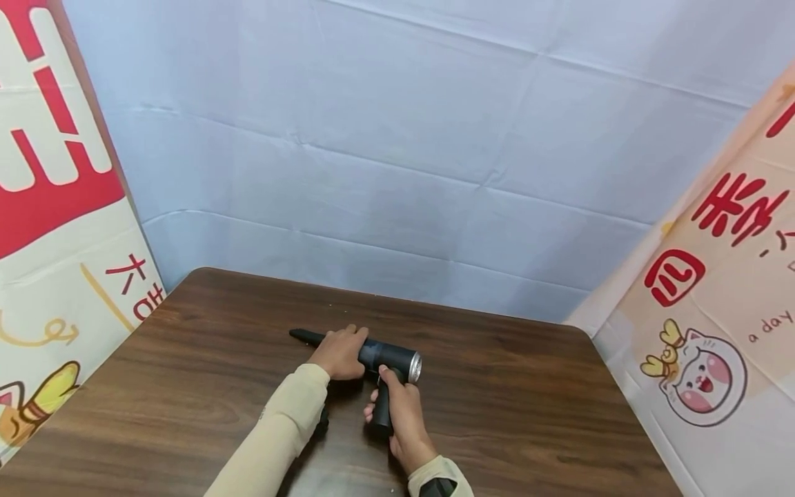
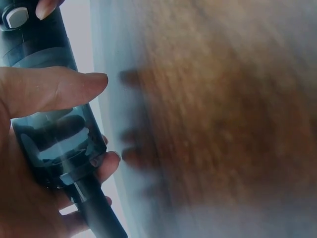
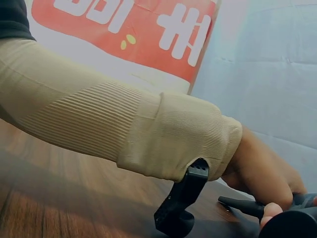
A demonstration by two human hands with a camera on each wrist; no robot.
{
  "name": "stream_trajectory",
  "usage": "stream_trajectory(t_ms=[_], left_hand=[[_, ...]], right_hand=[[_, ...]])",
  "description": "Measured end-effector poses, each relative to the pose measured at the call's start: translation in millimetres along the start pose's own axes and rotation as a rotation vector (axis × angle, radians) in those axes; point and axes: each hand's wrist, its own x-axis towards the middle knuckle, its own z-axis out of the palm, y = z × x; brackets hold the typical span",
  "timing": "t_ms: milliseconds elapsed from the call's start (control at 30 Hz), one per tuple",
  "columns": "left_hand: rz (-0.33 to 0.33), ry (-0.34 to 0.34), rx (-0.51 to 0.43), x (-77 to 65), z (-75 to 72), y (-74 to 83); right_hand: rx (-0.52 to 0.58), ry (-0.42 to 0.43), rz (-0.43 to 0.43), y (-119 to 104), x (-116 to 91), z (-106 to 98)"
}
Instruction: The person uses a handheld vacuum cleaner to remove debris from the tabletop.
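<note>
A black handheld vacuum cleaner lies across the middle of the table, its silver-rimmed rear end to the right. Its narrow nozzle points left. My left hand grips the front of the body from above. In the left wrist view the thumb and fingers wrap round the see-through dust cup. My right hand holds the handle, thumb up near the body. A silver button shows beside a right fingertip. The right wrist view has the handle's round end close up.
The brown wooden table has rounded far corners. A pale blue cloth hangs behind it, with printed banners at both sides. A black wrist mount sticks out below the left sleeve.
</note>
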Motion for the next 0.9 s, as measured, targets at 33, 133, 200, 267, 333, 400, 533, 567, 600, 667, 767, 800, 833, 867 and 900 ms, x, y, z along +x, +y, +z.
stream_trajectory(t_ms=[33, 133, 200, 267, 333, 400, 533, 567, 600, 667, 767, 800, 833, 867, 900], left_hand=[[0.0, 0.0, -0.007, 0.1, -0.1, 0.8], [0.003, 0.008, -0.02, 1.2, 0.8, 3.4], [0.008, 0.013, -0.016, 2.9, 2.6, 5.5], [0.013, 0.014, -0.004, 5.1, 5.8, 7.4], [0.017, 0.012, 0.002, 6.6, 8.7, 10.1], [0.02, 0.009, 0.001, 7.3, 10.7, 13.9], [0.03, 0.009, 0.008, 7.3, 11.7, 22.6], [0.034, 0.01, 0.009, 7.4, 12.0, 24.7], [0.039, 0.011, 0.01, 7.3, 12.1, 26.7], [0.051, 0.017, 0.012, 7.3, 13.5, 30.0], [0.063, 0.018, 0.01, 6.4, 16.1, 33.9], [0.065, 0.02, 0.008, 5.9, 16.8, 35.1], [0.065, 0.022, 0.008, 5.5, 17.5, 36.1], [0.065, 0.024, 0.006, 4.9, 17.7, 37.2], [0.064, 0.026, 0.003, 4.3, 17.6, 38.3]], right_hand=[[0.0, 0.004, -0.004, 0, 0, 0], [-0.003, 0.016, -0.009, 0, 0, -1], [-0.002, 0.022, -0.01, 0, 0, -4], [-0.009, 0.026, -0.009, 0, -1, -7], [-0.014, 0.023, -0.006, -2, -2, -12], [-0.019, 0.019, -0.004, -4, -4, -17], [-0.033, 0.009, -0.005, -10, -8, -27], [-0.037, 0.008, -0.007, -11, -8, -29], [-0.044, 0.006, -0.01, -12, -9, -31], [-0.055, 0.004, -0.012, -14, -11, -34], [-0.074, 0.001, -0.004, -15, -13, -40], [-0.08, 0.001, 0.0, -16, -14, -41], [-0.084, -0.001, 0.005, -16, -14, -43], [-0.087, -0.003, 0.008, -17, -15, -44], [-0.091, -0.005, 0.01, -17, -15, -46]])
